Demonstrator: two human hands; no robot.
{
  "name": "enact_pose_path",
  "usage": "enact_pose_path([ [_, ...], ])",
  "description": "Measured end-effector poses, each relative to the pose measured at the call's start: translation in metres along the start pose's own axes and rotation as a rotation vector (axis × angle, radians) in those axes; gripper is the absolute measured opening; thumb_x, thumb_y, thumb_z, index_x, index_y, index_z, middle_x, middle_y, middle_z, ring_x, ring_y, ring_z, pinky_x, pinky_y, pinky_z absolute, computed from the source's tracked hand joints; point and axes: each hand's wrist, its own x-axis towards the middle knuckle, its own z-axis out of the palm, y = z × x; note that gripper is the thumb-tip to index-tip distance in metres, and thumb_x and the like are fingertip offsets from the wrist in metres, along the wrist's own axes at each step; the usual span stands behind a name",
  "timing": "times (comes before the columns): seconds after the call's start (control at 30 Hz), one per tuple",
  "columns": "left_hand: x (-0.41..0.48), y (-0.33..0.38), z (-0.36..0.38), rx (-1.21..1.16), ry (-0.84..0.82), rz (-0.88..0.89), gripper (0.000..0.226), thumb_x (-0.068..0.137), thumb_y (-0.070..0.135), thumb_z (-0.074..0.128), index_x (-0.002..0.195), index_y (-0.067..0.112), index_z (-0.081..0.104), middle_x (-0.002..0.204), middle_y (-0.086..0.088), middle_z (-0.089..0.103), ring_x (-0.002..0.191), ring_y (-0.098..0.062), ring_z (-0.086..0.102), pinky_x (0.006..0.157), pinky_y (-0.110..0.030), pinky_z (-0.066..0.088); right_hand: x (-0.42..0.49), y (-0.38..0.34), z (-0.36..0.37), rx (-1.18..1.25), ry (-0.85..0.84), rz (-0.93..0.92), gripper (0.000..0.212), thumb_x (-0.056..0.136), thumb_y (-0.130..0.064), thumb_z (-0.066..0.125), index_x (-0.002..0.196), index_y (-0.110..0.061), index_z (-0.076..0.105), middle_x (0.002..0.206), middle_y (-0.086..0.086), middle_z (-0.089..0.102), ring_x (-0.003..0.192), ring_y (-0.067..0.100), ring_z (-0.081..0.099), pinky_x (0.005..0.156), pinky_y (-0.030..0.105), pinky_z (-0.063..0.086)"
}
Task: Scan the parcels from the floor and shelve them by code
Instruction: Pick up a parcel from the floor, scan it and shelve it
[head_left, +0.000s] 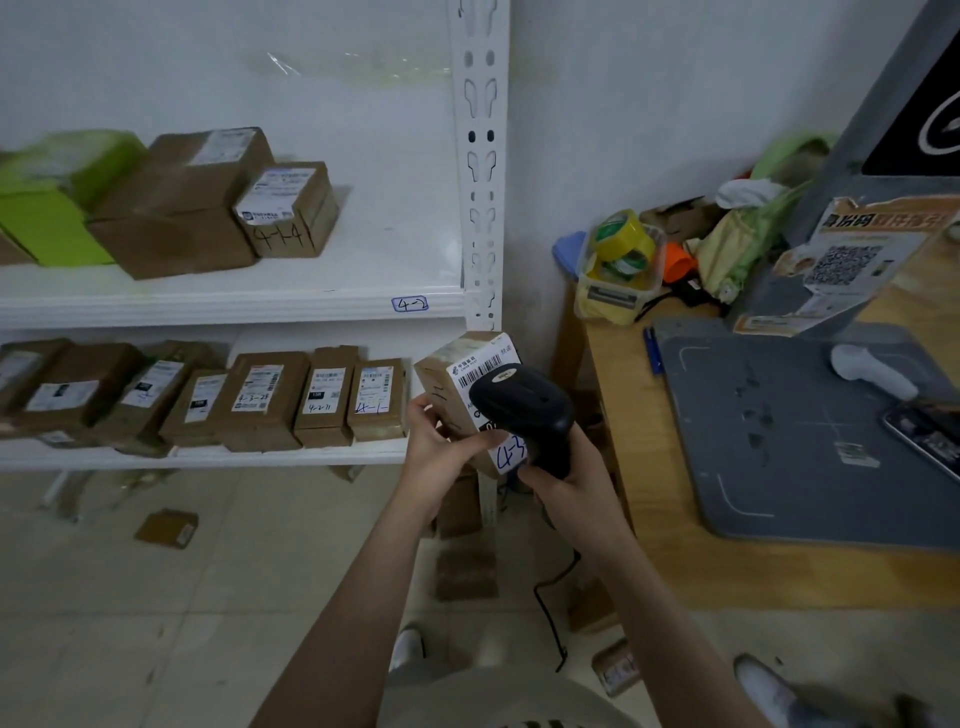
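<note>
A brown parcel (441, 379) is gripped by the left hand (439, 447), just right of the lower shelf (234, 458). A black scanner (524, 405) is clasped in the right hand (569, 486), its head over the parcel's label (480, 366).

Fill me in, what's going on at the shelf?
The left hand holds a small cardboard parcel up by the shelf, and the right hand grips a black scanner aimed at its label. A code starting 4-3 is handwritten on it. The shelf holds other parcels, and more parcels lie on the floor.
</note>
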Motion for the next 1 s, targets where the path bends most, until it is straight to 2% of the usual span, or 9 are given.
enact_pose_path([
  [0.1, -0.001, 0.001, 0.003, 0.015, -0.014, 0.001, 0.086, 0.072, 0.003, 0.086, 0.135, 0.021, 0.030, 0.116, 0.013, 0.052, 0.102, -0.004, 0.053, 0.059, -0.009, 0.050, 0.001, 0.001, -0.001, -0.010, 0.014, -0.005, 0.039, 0.088, 0.005, 0.062, 0.120, -0.017, 0.058, 0.104, -0.004, 0.066, 0.094, -0.002, 0.062, 0.077, 0.010, 0.049],
  [0.23, 0.000, 0.001, 0.007, 0.013, -0.025, -0.003, 0.090, 0.072, 0.003, 0.087, 0.139, 0.020, 0.030, 0.117, 0.013, 0.052, 0.111, -0.012, 0.054, 0.064, -0.015, 0.050, 0.001, 0.003, -0.002, -0.012, 0.030, -0.016, 0.039, 0.088, 0.005, 0.063, 0.120, -0.016, 0.058, 0.100, -0.005, 0.066, 0.092, 0.000, 0.063, 0.077, 0.013, 0.050],
  [0.37, -0.001, 0.001, 0.010, 0.017, -0.030, -0.004, 0.092, 0.071, 0.003, 0.087, 0.140, 0.020, 0.029, 0.123, 0.008, 0.052, 0.114, -0.013, 0.052, 0.062, -0.013, 0.050, -0.001, 0.008, -0.004, -0.020, 0.046, -0.024, 0.037, 0.087, 0.006, 0.063, 0.117, -0.015, 0.059, 0.100, -0.002, 0.068, 0.093, 0.004, 0.065, 0.078, 0.017, 0.052],
  [0.43, -0.002, 0.000, 0.011, 0.029, -0.032, -0.013, 0.094, 0.072, 0.006, 0.088, 0.142, 0.022, 0.027, 0.130, 0.005, 0.051, 0.118, -0.015, 0.050, 0.075, -0.016, 0.050, -0.001, 0.011, -0.005, -0.024, 0.046, -0.020, 0.037, 0.087, 0.006, 0.063, 0.116, -0.016, 0.059, 0.102, -0.001, 0.068, 0.095, 0.006, 0.065, 0.079, 0.021, 0.054],
  [0.5, -0.004, -0.001, 0.011, 0.038, -0.031, -0.021, 0.096, 0.071, 0.009, 0.088, 0.144, 0.022, 0.026, 0.138, 0.001, 0.050, 0.125, -0.018, 0.049, 0.090, -0.028, 0.048, -0.002, 0.014, -0.007, -0.027, 0.050, -0.017, 0.037, 0.087, 0.005, 0.063, 0.116, -0.017, 0.060, 0.102, 0.000, 0.068, 0.097, 0.008, 0.066, 0.081, 0.026, 0.055],
  [0.57, -0.005, -0.002, 0.012, 0.045, -0.024, -0.025, 0.096, 0.072, 0.009, 0.088, 0.144, 0.021, 0.027, 0.143, -0.002, 0.049, 0.130, -0.022, 0.049, 0.094, -0.035, 0.046, -0.003, 0.016, -0.009, -0.024, 0.055, -0.010, 0.036, 0.087, 0.005, 0.063, 0.116, -0.017, 0.060, 0.102, 0.000, 0.068, 0.098, 0.009, 0.066, 0.083, 0.029, 0.055],
  [0.7, -0.009, -0.002, 0.011, 0.055, -0.024, -0.030, 0.095, 0.072, 0.008, 0.087, 0.144, 0.020, 0.027, 0.142, -0.003, 0.050, 0.131, -0.023, 0.049, 0.100, -0.038, 0.046, -0.006, 0.019, -0.011, -0.017, 0.056, -0.009, 0.034, 0.087, 0.003, 0.063, 0.115, -0.017, 0.059, 0.097, -0.002, 0.067, 0.093, 0.010, 0.065, 0.080, 0.025, 0.053],
  [0.83, -0.011, -0.005, 0.011, 0.045, -0.029, -0.039, 0.090, 0.071, 0.003, 0.086, 0.139, 0.019, 0.029, 0.126, 0.003, 0.054, 0.122, -0.019, 0.053, 0.089, -0.029, 0.051, -0.010, 0.023, -0.013, 0.010, 0.090, -0.011, 0.035, 0.088, 0.002, 0.063, 0.112, -0.022, 0.060, 0.096, 0.003, 0.068, 0.090, 0.013, 0.066, 0.077, 0.028, 0.055],
  [1.0, -0.012, -0.011, 0.013, 0.019, 0.007, -0.079, 0.083, 0.072, 0.003, 0.086, 0.131, 0.020, 0.030, 0.113, 0.009, 0.054, 0.107, -0.011, 0.055, 0.070, -0.015, 0.047, -0.007, 0.039, -0.030, 0.028, 0.261, 0.074, 0.039, 0.088, 0.000, 0.064, 0.116, -0.025, 0.055, 0.099, -0.008, 0.064, 0.090, 0.001, 0.062, 0.068, 0.014, 0.047],
])
